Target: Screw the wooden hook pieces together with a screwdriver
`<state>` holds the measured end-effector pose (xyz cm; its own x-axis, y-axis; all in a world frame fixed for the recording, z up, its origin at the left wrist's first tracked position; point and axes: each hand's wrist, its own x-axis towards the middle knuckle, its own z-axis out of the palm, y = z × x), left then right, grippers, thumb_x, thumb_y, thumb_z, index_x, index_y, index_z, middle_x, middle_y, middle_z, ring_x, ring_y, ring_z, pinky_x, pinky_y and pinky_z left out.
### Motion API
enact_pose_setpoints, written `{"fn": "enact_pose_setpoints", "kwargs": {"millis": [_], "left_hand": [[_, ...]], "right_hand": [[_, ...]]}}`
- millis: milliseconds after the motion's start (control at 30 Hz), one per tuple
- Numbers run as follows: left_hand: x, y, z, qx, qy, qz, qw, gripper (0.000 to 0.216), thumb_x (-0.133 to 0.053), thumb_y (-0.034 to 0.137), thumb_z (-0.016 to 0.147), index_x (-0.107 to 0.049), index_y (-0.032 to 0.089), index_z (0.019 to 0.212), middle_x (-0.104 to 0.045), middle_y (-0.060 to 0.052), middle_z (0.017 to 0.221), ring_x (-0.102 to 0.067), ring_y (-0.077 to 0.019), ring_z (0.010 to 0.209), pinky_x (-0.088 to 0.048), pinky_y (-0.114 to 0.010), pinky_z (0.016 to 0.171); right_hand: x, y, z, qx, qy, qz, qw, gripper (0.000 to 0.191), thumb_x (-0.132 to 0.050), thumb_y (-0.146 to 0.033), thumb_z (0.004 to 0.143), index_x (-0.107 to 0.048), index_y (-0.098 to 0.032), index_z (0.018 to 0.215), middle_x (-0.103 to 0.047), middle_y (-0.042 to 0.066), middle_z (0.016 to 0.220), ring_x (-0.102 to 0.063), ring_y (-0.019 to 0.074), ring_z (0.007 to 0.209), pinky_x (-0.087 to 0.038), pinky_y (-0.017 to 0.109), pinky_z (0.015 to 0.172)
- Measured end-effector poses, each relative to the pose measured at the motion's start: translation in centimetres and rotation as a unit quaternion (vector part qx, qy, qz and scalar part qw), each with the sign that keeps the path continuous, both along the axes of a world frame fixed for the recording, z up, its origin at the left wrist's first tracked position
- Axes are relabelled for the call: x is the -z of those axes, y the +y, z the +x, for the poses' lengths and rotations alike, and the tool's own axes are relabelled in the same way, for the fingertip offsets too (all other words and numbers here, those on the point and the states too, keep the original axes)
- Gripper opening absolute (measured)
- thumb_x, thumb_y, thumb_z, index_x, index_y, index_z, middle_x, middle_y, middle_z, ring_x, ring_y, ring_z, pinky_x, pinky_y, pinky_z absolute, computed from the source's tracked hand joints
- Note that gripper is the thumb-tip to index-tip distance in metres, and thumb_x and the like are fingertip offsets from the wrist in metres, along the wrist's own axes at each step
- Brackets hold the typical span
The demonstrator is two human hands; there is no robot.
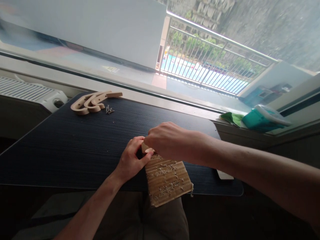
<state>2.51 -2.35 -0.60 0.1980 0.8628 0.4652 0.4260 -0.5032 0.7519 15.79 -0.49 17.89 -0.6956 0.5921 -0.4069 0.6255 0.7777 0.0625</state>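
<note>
My left hand (130,160) grips a pale wooden piece (147,148), its thumb along the near side. Over that same piece my right hand (163,138) is curled, seen from its back. Its fingertips and whatever they hold are hidden behind the hand. Under the wooden piece lies a sheet of corrugated cardboard (166,180), pocked with many small holes and torn bits, jutting past the table's front edge. Several curved wooden pieces with holes (93,101) rest at the back left of the table. Beside them is a small heap of screws (109,109).
The dark table (62,150) stands against a window sill. Another pale flat piece (225,174) lies near its right front, partly behind my right forearm. A teal container (262,119) and green cloth (233,118) sit right; a radiator (30,95) stands left.
</note>
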Motion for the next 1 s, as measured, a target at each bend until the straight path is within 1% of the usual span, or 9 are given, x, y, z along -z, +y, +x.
{"fn": "enact_pose_setpoints", "kwargs": {"millis": [167, 333, 400, 467, 567, 700, 767, 867, 1000], "left_hand": [[0.2, 0.1, 0.0, 0.005, 0.001, 0.006, 1.000, 0.018, -0.062, 0.024, 0.079, -0.057, 0.020, 0.096, -0.061, -0.007, 0.108, -0.057, -0.0215, 0.104, -0.047, -0.036, 0.093], [0.3, 0.1, 0.0, 0.011, -0.001, 0.007, 1.000, 0.020, -0.062, 0.024, 0.079, -0.056, 0.021, 0.098, -0.061, -0.007, 0.109, -0.058, -0.0211, 0.104, -0.047, -0.036, 0.094], [0.3, 0.1, 0.0, 0.009, -0.004, -0.002, 1.000, 0.018, -0.061, 0.024, 0.079, -0.057, 0.021, 0.097, -0.061, -0.006, 0.109, -0.057, -0.0210, 0.106, -0.046, -0.037, 0.096], [0.1, 0.1, 0.0, 0.007, -0.004, -0.012, 1.000, 0.019, -0.061, 0.025, 0.079, -0.057, 0.021, 0.098, -0.061, -0.007, 0.110, -0.057, -0.0209, 0.107, -0.046, -0.038, 0.097], [-0.5, -0.2, 0.0, 0.005, 0.005, -0.014, 1.000, 0.025, -0.060, 0.026, 0.079, -0.057, 0.021, 0.103, -0.062, -0.007, 0.111, -0.058, -0.0216, 0.107, -0.047, -0.039, 0.096], [-1.1, -0.5, 0.1, 0.009, 0.040, -0.065, 0.997, 0.050, -0.068, 0.036, 0.074, -0.053, 0.022, 0.119, -0.060, -0.010, 0.122, -0.056, -0.0261, 0.115, -0.046, -0.044, 0.100], [-1.1, -0.6, 0.1, 0.013, 0.054, -0.088, 0.995, 0.059, -0.071, 0.040, 0.071, -0.051, 0.022, 0.124, -0.058, -0.010, 0.126, -0.055, -0.0276, 0.116, -0.045, -0.045, 0.101], [-1.2, -0.5, 0.3, 0.011, 0.074, -0.111, 0.991, 0.060, -0.071, 0.042, 0.070, -0.052, 0.022, 0.124, -0.059, -0.009, 0.125, -0.056, -0.0280, 0.116, -0.045, -0.045, 0.101], [-1.1, -0.4, 0.3, 0.005, 0.086, -0.118, 0.989, 0.057, -0.071, 0.043, 0.069, -0.054, 0.024, 0.121, -0.061, -0.007, 0.121, -0.057, -0.0274, 0.114, -0.047, -0.044, 0.099]], "right_hand": [[0.9, 2.0, 0.0, 0.129, 0.008, -0.007, 0.992, 0.020, -0.057, -0.021, 0.080, -0.073, -0.015, 0.089, -0.071, 0.009, 0.083, -0.057, 0.0156, 0.070, -0.032, 0.026, 0.055], [-1.1, 3.5, 0.2, 0.172, -0.017, -0.009, 0.985, 0.028, -0.055, -0.029, 0.080, -0.074, -0.011, 0.088, -0.069, 0.011, 0.076, -0.055, 0.0161, 0.065, -0.034, 0.028, 0.055], [-2.2, 3.4, 1.6, 0.183, 0.041, -0.005, 0.982, 0.032, -0.053, -0.034, 0.082, -0.074, -0.010, 0.083, -0.067, 0.009, 0.069, -0.052, 0.0138, 0.059, -0.034, 0.028, 0.054], [-2.3, 2.6, 4.1, 0.247, 0.166, -0.024, 0.954, 0.038, -0.048, -0.039, 0.085, -0.074, -0.012, 0.084, -0.066, 0.006, 0.066, -0.049, 0.0111, 0.054, -0.034, 0.027, 0.053], [0.6, 0.5, 8.5, 0.314, 0.369, -0.079, 0.871, 0.034, -0.051, -0.034, 0.083, -0.071, -0.014, 0.100, -0.066, 0.004, 0.074, -0.053, 0.0112, 0.061, -0.039, 0.024, 0.056], [7.7, -2.6, 12.4, 0.418, 0.567, -0.060, 0.707, 0.041, -0.052, -0.042, 0.083, -0.069, -0.011, 0.103, -0.059, 0.001, 0.068, -0.044, 0.0100, 0.055, -0.035, 0.024, 0.050], [10.6, -3.5, 12.6, 0.450, 0.622, -0.043, 0.640, 0.045, -0.062, -0.047, 0.077, -0.070, -0.011, 0.102, -0.055, -0.001, 0.064, -0.039, 0.0086, 0.052, -0.030, 0.023, 0.046], [13.2, -3.9, 11.5, 0.485, 0.677, -0.037, 0.553, 0.048, -0.069, -0.049, 0.071, -0.070, -0.011, 0.101, -0.049, -0.003, 0.060, -0.032, 0.0068, 0.050, -0.025, 0.023, 0.044], [14.6, -3.1, 9.7, 0.488, 0.722, -0.057, 0.487, 0.046, -0.070, -0.047, 0.070, -0.069, -0.013, 0.101, -0.046, -0.005, 0.059, -0.031, 0.0062, 0.049, -0.027, 0.022, 0.044]]}}
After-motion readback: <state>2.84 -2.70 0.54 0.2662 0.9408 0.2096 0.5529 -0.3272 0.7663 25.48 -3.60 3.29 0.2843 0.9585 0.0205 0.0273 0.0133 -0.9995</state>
